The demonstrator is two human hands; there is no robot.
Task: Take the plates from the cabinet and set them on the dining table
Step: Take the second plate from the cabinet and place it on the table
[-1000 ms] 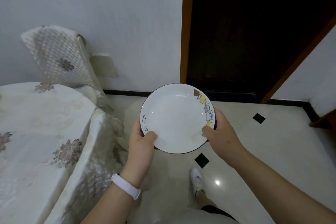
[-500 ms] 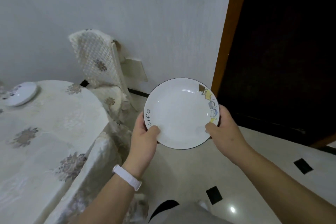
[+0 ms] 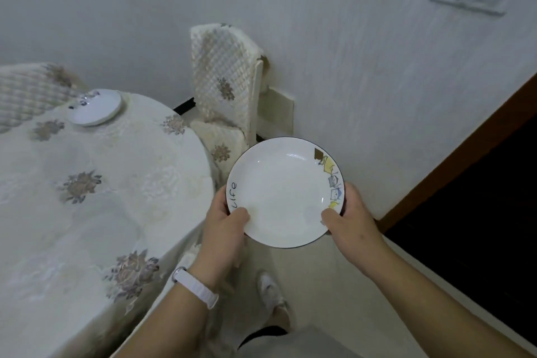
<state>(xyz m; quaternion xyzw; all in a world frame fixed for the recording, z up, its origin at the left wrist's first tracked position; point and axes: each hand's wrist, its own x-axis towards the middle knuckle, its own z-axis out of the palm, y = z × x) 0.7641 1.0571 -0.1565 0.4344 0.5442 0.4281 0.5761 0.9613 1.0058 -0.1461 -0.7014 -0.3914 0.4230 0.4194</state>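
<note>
Left hand [image 3: 225, 225] pinching the near-left rim of the plate [image 3: 283, 193], thumb lying over the lip beside the lettering, remaining fingers tucked beneath and hidden. White band [image 3: 195, 286] around that wrist. Right hand [image 3: 350, 219] gripping the opposite rim the same way, thumb pressed on top just below the cartoon print, fingers curled under. Plate carried roughly level in the air between both hands, over the floor [image 3: 319, 285], just beside the edge of the desk [image 3: 87, 212] but not above it. Further out, a second plate [image 3: 94, 107] already resting on the flowered cloth near the far side, close to a covered chair [image 3: 223, 87] standing against the wall. One shoe [image 3: 270, 289] visible on the glossy tiles directly below.

Probable risks from here: a glazed rim slipping out of thumb-only pressure if either grip loosens mid-carry; the underside catching the draped cloth edge while crossing over, dragging fabric and shifting the plate already set down; landing too close to the rounded edge, tipping off onto hard tile.
</note>
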